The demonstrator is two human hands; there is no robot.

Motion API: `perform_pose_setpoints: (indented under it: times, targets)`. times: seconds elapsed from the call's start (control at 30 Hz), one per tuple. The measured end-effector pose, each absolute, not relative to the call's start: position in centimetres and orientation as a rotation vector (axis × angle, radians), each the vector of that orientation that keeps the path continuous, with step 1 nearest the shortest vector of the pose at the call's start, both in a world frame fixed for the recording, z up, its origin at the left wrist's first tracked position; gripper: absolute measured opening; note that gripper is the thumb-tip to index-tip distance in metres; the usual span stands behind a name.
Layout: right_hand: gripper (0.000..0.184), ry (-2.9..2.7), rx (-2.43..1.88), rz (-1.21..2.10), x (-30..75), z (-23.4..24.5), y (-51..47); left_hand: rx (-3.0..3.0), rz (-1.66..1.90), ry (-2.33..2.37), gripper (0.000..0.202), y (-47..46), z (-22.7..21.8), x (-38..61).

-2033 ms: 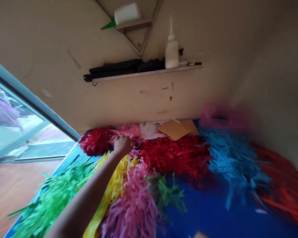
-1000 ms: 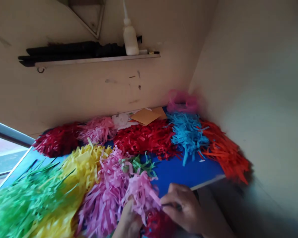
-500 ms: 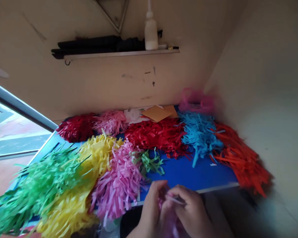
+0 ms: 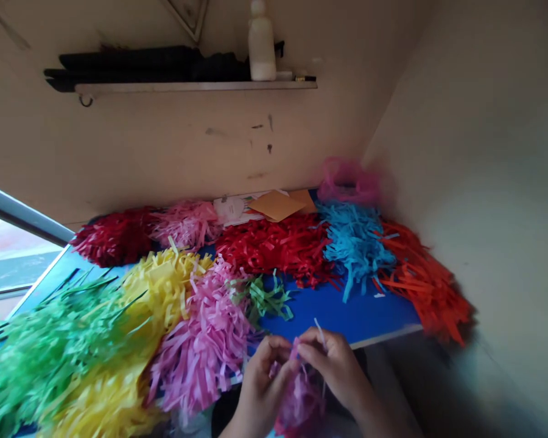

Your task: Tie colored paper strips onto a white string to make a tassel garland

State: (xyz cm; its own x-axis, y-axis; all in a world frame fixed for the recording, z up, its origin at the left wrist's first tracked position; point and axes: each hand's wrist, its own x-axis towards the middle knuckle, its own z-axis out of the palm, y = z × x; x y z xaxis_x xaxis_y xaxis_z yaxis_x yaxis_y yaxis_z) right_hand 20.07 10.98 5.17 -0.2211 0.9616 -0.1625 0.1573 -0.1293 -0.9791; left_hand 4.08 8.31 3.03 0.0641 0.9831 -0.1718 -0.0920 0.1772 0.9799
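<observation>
Left hand (image 4: 261, 376): fingers pinched on pink paper tassel (image 4: 301, 404) top | right hand (image 4: 337, 365): palm down, pinching same top | tassel: fringed strips hanging, just off bench (image 4: 369, 319) front edge

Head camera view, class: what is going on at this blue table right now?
A person works with both hands at the near edge of the blue table. The left hand and the right hand pinch the top of a small pink bundle of shredded paper strips. Heaps of paper fringe lie on it: a green heap, a yellow heap, a pink heap, a red heap, a light blue heap and an orange heap. A white plastic bottle stands on the wall shelf.
</observation>
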Motion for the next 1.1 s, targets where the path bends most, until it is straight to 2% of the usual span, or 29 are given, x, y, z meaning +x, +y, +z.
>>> perform_pose_setpoints:
  times: [0.2,0.3,0.43,0.57,0.63,0.73,0.87,0.97,1.1]
  targets:
    - [0.026,-1.5,-1.325,1.193,19.7,4.4,10.5,1.267,1.235,1.345,0.005,8.4,3.1,3.0]
    - [0.024,-1.489,-1.28,1.196,19.5,4.4,10.3,1.301,1.248,1.336,0.002,8.1,3.2,2.6]
    - [0.026,-1.509,-1.22,1.214,19.4,4.9,10.2,0.934,1.132,1.236,0.016,8.0,3.9,2.9]
    - [0.027,-1.352,-1.12,1.608,19.2,5.2,10.4,0.414,0.986,0.89,0.027,8.2,4.3,3.7]
    - [0.026,-1.26,-1.097,1.694,19.1,5.1,10.4,0.308,0.963,0.848,0.027,8.2,3.9,4.0]
    - [0.024,-1.382,-1.217,1.399,18.9,4.7,10.2,0.438,1.078,1.044,0.024,8.1,2.9,4.2]
    - [0.019,-1.594,-1.308,1.082,18.8,4.0,9.9,1.207,1.351,1.369,0.004,7.8,1.8,3.7]
    - [0.016,-1.65,-1.341,0.96,18.8,3.6,9.9,1.668,1.538,1.338,0.014,7.7,1.7,3.3]
    - [0.018,-1.763,-1.308,0.813,18.8,3.4,9.8,1.664,1.482,1.397,0.009,7.9,2.1,3.1]
